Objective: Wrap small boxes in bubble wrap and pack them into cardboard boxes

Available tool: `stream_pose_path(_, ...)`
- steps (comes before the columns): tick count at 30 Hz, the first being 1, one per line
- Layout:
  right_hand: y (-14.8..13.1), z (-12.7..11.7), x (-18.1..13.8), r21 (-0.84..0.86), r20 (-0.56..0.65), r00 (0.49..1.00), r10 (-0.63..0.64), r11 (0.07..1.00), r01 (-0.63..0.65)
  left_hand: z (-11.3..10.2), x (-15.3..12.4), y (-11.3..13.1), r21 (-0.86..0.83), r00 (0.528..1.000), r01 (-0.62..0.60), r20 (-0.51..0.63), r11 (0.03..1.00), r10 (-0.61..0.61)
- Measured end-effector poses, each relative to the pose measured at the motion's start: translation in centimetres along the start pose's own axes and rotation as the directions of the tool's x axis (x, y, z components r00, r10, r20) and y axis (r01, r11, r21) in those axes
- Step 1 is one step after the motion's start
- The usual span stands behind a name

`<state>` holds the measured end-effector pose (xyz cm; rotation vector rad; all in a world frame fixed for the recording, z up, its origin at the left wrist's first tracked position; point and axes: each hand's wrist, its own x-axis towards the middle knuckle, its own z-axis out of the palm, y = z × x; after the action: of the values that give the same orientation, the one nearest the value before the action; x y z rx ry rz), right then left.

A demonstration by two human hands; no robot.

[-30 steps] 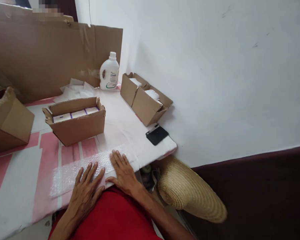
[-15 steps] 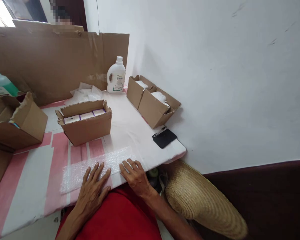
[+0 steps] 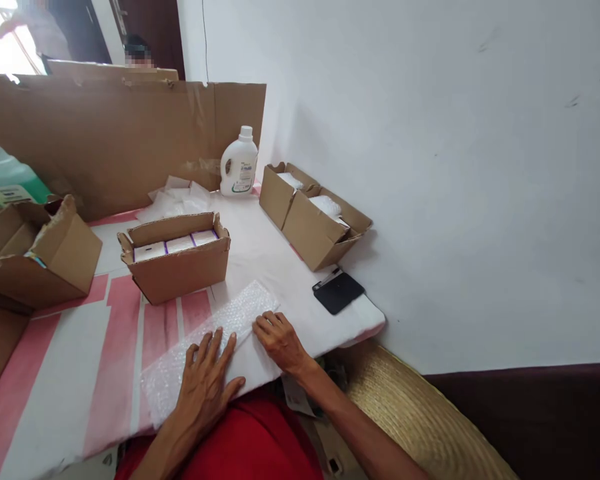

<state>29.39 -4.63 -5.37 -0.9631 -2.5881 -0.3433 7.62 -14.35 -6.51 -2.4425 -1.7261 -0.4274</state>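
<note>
A strip of clear bubble wrap (image 3: 230,313) lies at a slant along the near edge of the table. On its near half my left hand (image 3: 205,373) rests flat, fingers spread. My right hand (image 3: 281,341) has its fingers curled together at the strip's right end, gripping its edge; the fingertips are partly hidden. Just beyond the strip stands an open cardboard box (image 3: 185,270) holding several white packs with purple edges. To the right of my right hand lies a flat black object (image 3: 339,292) with a small clear-and-dark piece beside it.
Open cardboard boxes (image 3: 310,230) with white wrapped items stand by the wall. A white jug (image 3: 239,163) and crumpled clear plastic (image 3: 177,199) are at the back, before a cardboard panel (image 3: 140,133). Another box (image 3: 75,260) is left; a straw hat (image 3: 405,407) hangs below right. People are beyond the panel.
The bubble wrap has turned, its right end swinging away from me. My right hand's fingers have curled in on its edge. My left hand still lies flat on it.
</note>
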Motion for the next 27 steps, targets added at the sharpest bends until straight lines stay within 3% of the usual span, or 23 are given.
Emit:
stream_pose_path(5,-2.9,-1.7,1.3,0.137,0.073,0.991,0.111,0.983,-0.120,-0.9,0.5,-1.1,-0.056,0.998,-0.050,-0.036,0.997,0.048)
stream_pose_path(10,-6.0,-1.4,1.8,0.279,0.117,0.991,0.057,0.956,-0.088,-4.4,-3.0,-4.7,-0.047,0.983,-0.123,-0.140,0.991,0.115)
stream_pose_path(15,-7.6,-1.3,1.3,0.388,0.067,0.998,0.005,0.921,-0.031,-7.2,-6.2,-7.0,0.007,0.979,-0.151,-0.141,0.989,0.150)
stream_pose_path(22,-8.8,-1.1,1.6,0.445,0.116,0.993,-0.024,0.895,-0.030,-6.2,-6.9,-8.5,0.008,0.951,-0.297,-0.082,0.955,0.297)
stream_pose_path(27,-9.1,-1.0,1.8,0.426,0.138,0.990,0.009,0.902,-0.067,-6.7,-7.4,-9.4,-0.052,0.939,-0.325,-0.134,0.944,0.316)
